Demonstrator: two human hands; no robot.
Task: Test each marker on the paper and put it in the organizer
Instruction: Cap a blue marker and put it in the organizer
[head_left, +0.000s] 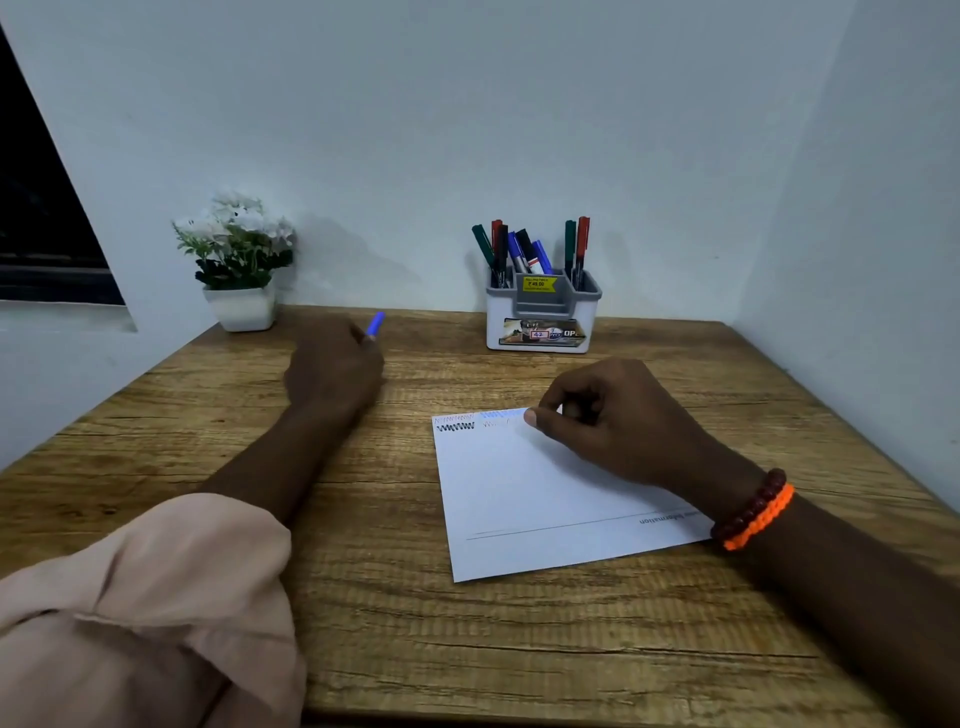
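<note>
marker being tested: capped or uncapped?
Uncapped, likely: left hand holds a blue cap apart; right hand hides the marker at the paper.

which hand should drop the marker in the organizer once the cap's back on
Right, probably. The right hand grips the marker over the paper, nearly straight in front of the organizer. The left hand holds only the blue cap, farther to the side.
</note>
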